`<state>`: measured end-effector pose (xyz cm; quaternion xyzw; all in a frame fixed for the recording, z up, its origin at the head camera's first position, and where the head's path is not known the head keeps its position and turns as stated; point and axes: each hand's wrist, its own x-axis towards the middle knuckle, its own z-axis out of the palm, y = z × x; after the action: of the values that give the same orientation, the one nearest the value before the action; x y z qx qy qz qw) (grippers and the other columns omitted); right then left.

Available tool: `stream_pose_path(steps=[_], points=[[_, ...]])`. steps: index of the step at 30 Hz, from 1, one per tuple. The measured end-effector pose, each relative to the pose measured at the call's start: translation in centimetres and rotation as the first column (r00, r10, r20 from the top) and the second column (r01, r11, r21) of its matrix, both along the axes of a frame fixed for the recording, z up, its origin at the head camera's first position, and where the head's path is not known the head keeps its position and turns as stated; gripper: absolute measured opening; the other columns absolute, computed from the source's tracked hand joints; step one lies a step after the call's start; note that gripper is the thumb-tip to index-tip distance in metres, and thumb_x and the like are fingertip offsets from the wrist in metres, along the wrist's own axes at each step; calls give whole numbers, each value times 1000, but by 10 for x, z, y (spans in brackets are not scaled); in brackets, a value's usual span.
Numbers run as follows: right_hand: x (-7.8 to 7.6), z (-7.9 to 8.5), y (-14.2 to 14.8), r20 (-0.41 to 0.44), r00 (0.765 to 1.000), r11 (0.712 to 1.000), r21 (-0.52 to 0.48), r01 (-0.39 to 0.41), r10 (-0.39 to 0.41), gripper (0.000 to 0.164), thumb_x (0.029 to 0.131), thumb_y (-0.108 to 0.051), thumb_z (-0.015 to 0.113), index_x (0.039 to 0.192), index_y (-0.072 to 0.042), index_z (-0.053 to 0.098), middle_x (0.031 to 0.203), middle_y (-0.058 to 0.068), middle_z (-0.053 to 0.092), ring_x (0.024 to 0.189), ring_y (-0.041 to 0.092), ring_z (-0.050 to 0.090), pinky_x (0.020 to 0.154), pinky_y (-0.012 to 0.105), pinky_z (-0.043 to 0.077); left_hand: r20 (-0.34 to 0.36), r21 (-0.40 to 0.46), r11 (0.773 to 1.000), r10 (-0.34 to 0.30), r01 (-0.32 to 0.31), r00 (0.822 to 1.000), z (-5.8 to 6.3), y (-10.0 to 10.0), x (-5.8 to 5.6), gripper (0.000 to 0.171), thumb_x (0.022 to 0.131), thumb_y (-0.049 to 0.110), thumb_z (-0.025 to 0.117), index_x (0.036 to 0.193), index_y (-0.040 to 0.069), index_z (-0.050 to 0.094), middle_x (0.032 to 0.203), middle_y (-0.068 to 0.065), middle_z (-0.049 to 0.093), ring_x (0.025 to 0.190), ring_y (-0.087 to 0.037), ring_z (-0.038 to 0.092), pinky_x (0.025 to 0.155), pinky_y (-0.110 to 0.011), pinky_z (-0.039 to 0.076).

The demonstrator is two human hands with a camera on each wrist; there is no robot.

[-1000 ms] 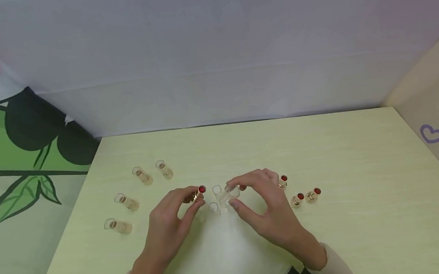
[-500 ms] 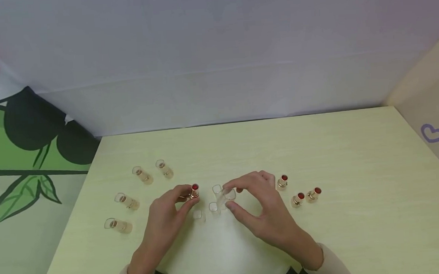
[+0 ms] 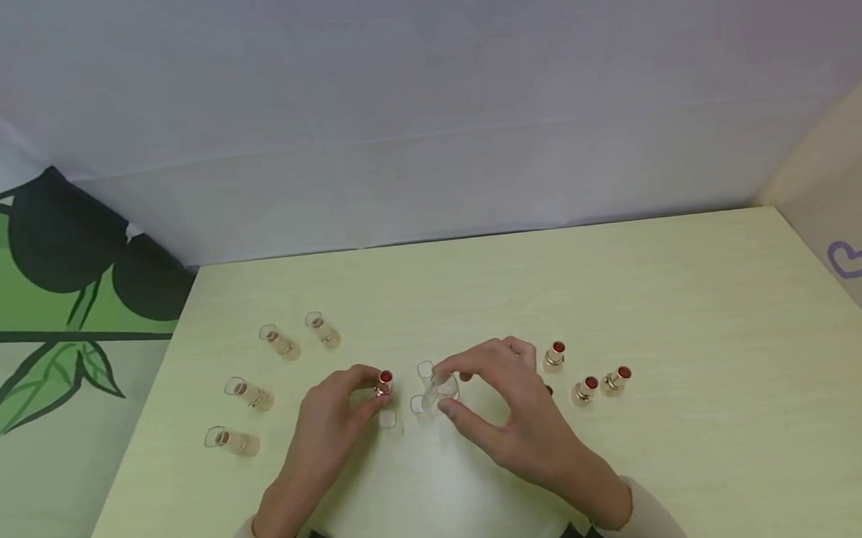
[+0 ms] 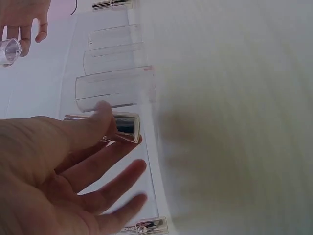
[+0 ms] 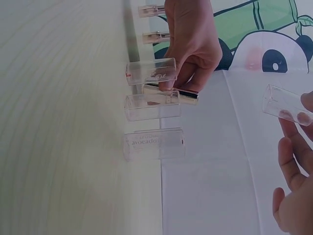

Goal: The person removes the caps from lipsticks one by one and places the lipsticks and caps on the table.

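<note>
My left hand pinches an uncapped lipstick with a gold case and red tip, holding it upright. In the left wrist view, thumb and fingers grip the gold case. A clear lipstick cap is pinched between the thumb and fingertips of my right hand. The right wrist view shows that cap raised above the table. Between the hands stand three clear caps, one nearest the left hand, another beside it and a third farther back. One of them carries printed lettering.
Several capped lipsticks stand at the table's left. Uncapped red lipsticks stand right of the right hand, one mostly hidden behind it. The pale table ends at a white backdrop.
My left hand has drawn back slightly left with the lipstick, which then came lower. My right hand has shifted a little left, still pinching the clear cap.
</note>
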<state>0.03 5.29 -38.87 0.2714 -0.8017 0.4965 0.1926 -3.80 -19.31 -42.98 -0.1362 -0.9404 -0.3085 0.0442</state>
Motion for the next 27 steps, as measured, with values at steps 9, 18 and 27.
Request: stream_pose_path(steps=[9,18,27], points=[[1,0,-1,-1,1000,1000,11,0,0,37,87,-6,80,119,-21,69,113,-10,73,97,12,60,99,43,29,-14,-31,999,-36,36,999,-8,-1,-4,27,77,13,90,99,11,75,101,-2,79,104,-27,71,93,-48,58],[0,0,0,-10,1000,1000,17,2,-1,38,87,-6,81,120,-21,70,113,-10,74,97,8,59,99,43,28,49,-18,1000,-21,22,999,-8,-4,-4,24,82,11,87,101,10,73,102,-5,78,105,-30,71,94,-50,57],[0,0,0,-14,1000,999,32,10,-10,39,86,-7,82,120,-21,70,112,-11,73,97,7,58,100,43,28,101,-14,1000,1,1,995,-5,-5,-5,23,82,9,87,99,14,72,99,-3,76,106,-28,72,93,-48,57]])
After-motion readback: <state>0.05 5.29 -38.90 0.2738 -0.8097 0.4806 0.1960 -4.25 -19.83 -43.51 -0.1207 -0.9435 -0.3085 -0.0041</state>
